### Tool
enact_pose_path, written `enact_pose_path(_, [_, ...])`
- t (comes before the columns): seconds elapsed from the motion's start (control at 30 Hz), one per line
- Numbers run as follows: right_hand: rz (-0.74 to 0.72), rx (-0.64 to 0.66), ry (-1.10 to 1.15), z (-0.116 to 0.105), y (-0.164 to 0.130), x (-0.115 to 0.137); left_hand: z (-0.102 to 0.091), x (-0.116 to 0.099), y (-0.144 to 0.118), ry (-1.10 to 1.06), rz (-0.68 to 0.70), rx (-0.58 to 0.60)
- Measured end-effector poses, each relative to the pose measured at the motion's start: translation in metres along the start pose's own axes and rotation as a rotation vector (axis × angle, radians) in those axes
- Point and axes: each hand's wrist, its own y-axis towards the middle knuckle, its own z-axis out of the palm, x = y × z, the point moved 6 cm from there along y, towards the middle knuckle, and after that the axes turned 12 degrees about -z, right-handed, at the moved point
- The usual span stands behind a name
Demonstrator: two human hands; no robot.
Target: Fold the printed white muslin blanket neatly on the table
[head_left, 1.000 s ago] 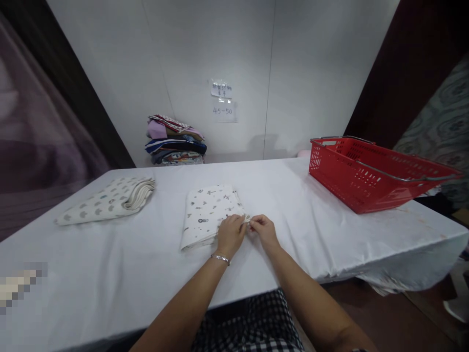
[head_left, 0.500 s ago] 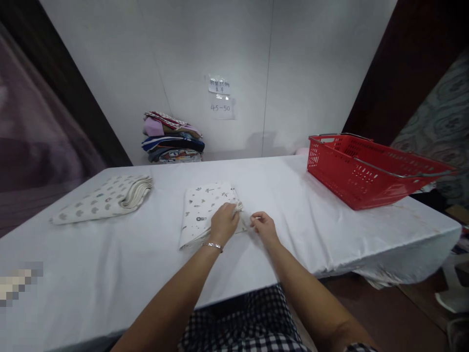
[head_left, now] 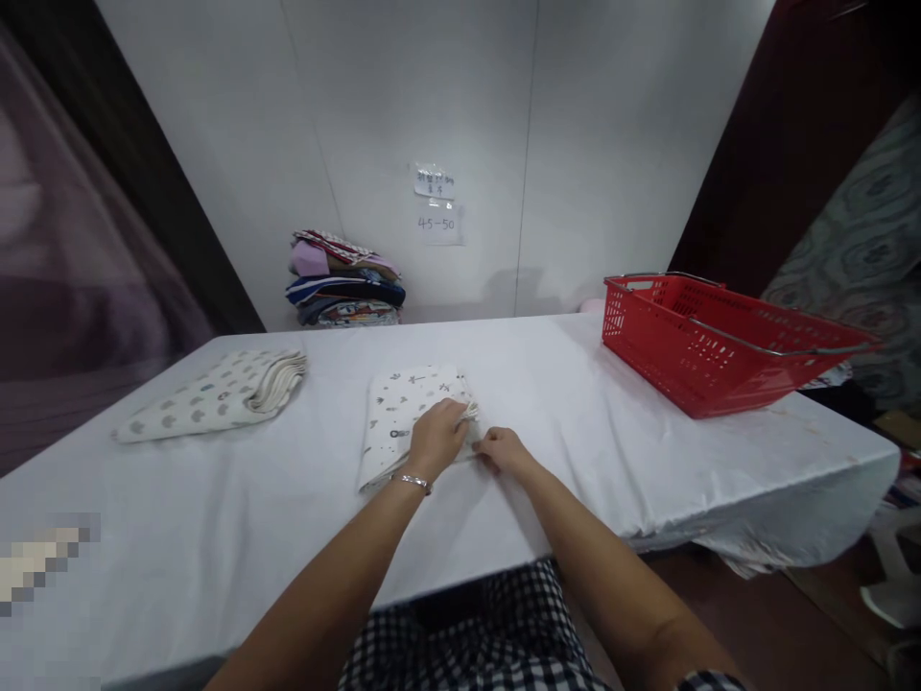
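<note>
Folded printed cotton-looking cloth sits mid-way along the white surface. Left hand has its bunched corner layers gripped; right hand touches the lower edge, can't tell if pinching. Probably light, floppy, so I'd use 2 hands on the corners.

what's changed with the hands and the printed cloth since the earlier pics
The left hand has moved left, drawing the upper corner layers of the folded printed cloth back. The right hand, apart from it half a second ago, has moved left to the lower layer's edge; whether it grips is unclear. The red shopping basket, grey-patterned cloth and fabric stack stayed put.
</note>
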Motion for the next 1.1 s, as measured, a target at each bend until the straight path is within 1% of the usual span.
enact_pose_path(0.1, [0.041, -0.039, 0.481, 0.003, -0.004, -0.008, 0.006, -0.005, -0.006, 0.026, 0.067, 0.057])
enact_pose_path(0.13, [0.051, -0.072, 0.591, 0.003, -0.005, -0.010, 0.008, -0.007, -0.007, 0.029, 0.086, 0.070])
enact_pose_path(0.2, [0.038, -0.138, 0.664, 0.001, -0.007, -0.014, 0.011, -0.008, -0.010, 0.032, 0.103, 0.071])
enact_pose_path(0.33, [-0.089, -0.182, 0.703, -0.001, -0.011, -0.013, 0.014, -0.008, -0.010, 0.059, 0.098, 0.043])
enact_pose_path(0.4, [-0.160, -0.190, 0.729, -0.001, -0.013, -0.010, 0.018, -0.011, -0.011, 0.081, 0.111, 0.064])
enact_pose_path(0.5, [-0.212, -0.203, 0.752, 0.000, -0.015, -0.008, 0.024, -0.014, -0.016, 0.104, 0.096, 0.092])
enact_pose_path(0.6, [-0.224, -0.201, 0.741, 0.000, -0.016, -0.006, 0.027, -0.015, -0.019, 0.105, 0.023, 0.084])
enact_pose_path(0.67, [-0.229, -0.199, 0.724, -0.001, -0.016, -0.006, 0.027, -0.012, -0.019, 0.088, -0.048, 0.062])
enact_pose_path(0.73, [-0.236, -0.200, 0.714, -0.001, -0.016, -0.006, 0.025, -0.011, -0.018, 0.080, -0.084, 0.049])
enact_pose_path(0.93, [-0.232, -0.211, 0.690, -0.004, -0.016, -0.008, 0.030, -0.019, -0.024, 0.122, 0.017, 0.120])
enact_pose_path(1.1, [-0.244, -0.265, 0.618, -0.008, -0.020, -0.003, 0.031, -0.024, -0.036, 0.099, 0.102, 0.113])
